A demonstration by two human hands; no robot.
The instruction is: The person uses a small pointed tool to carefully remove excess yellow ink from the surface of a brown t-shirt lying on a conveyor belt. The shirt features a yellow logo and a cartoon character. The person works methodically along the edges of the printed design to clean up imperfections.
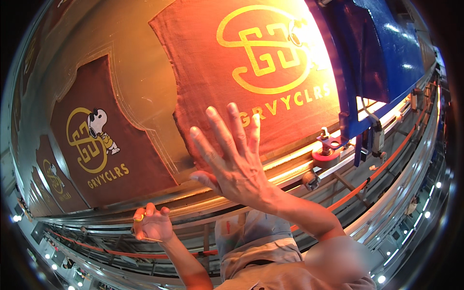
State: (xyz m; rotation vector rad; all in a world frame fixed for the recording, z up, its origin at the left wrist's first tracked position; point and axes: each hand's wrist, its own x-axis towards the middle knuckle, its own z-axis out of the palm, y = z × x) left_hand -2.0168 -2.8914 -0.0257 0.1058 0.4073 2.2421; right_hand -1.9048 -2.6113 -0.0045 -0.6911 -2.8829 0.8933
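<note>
My right hand (237,166) is open, palm down and fingers spread, over the lower left edge of a dark red fabric panel (198,63) printed with a yellow emblem and lettering. Whether the fingertips touch the cloth or hover above it, I cannot tell. Lower and to the left, my left hand (153,224) is held by the table's near edge with its fingers curled. A small yellow bit shows at its fingers and a thin line below them; what they belong to is unclear. A smaller-looking brown-red panel (140,159) with a white cartoon dog lies farther left.
A blue machine frame (396,58) stands over the right, with a strong orange-white glow on the cloth beside it. Below it, a red roller (325,153) sits on the metal rail (290,169) along the table edge. More printed panels (58,181) continue leftward.
</note>
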